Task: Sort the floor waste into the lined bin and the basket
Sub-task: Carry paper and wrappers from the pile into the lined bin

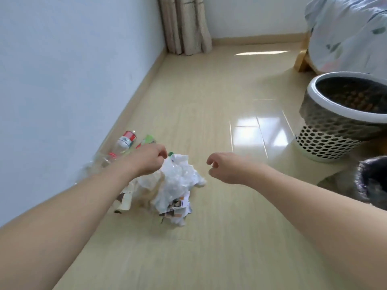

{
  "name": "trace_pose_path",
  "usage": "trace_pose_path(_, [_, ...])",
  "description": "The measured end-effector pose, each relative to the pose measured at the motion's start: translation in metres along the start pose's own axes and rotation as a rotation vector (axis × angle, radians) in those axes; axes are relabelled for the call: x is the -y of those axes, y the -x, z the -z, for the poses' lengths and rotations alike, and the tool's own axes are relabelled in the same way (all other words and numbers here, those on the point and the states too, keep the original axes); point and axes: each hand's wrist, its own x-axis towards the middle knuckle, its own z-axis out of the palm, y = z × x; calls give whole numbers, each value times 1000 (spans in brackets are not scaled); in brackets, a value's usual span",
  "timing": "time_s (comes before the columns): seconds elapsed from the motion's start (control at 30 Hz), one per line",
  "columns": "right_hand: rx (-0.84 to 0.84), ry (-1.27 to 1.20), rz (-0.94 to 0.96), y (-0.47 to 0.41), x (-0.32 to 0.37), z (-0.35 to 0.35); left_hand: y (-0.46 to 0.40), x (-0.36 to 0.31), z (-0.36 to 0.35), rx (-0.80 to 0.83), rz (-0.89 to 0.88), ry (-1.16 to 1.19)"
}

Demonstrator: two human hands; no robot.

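Observation:
A heap of crumpled white plastic and printed paper (178, 185) lies on the wooden floor in the middle. My left hand (149, 160) is right above its top, fingers curled and pinching the white plastic. To the right of the heap my right hand (226, 169) hovers with loosely curled fingers and holds nothing. Several clear plastic bottles (123, 144) with red and green labels lie along the left wall, behind my left hand. The perforated basket (318, 105) with a white rim stands at the right. A bin lined with a black bag (368, 181) shows at the right edge.
A white wall with a skirting board (138, 88) runs along the left. A curtain (185, 24) hangs in the far corner. A bed with a light quilt (347, 34) and a wooden frame stands at the back right, behind the basket.

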Motion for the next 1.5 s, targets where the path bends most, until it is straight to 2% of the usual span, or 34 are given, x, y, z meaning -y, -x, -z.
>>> trace_pose_path(0.2, [92,-68,-27,-62,65,-89,17,113,-50,9,163,191])
trace_pose_path(0.3, [16,-107,-68,-84,78,-115,17,146,-64,-86,191,222])
trace_pose_path(0.37, [-117,10,-37,-97,83,-121,16,162,-68,-164,186,212])
trace_pose_path(0.47, [-284,221,147,-111,94,-127,16,183,-72,-250,167,216])
trace_pose_path(0.57, [-259,294,267,-121,112,-137,19,203,-80,-284,173,219])
trace_pose_path(0.67, [-188,485,289,-131,128,-150,27,215,-92,-257,199,216])
trace_pose_path(0.83, [-279,570,301,-139,143,-155,31,222,-104,-183,220,168])
trace_pose_path(0.9, [-321,559,295,-138,142,-149,27,219,-104,-150,256,174])
trace_pose_path(1.0, [-281,433,271,-135,140,-136,19,212,-105,-79,288,269])
trace_pose_path(1.17, [-247,245,169,-125,138,-118,13,211,-114,-64,216,89])
trace_pose_path(1.33, [-197,-116,71,-119,138,-111,25,220,-112,46,218,127])
trace_pose_path(1.5, [-107,-114,67,-100,145,-106,35,215,-89,102,193,-18])
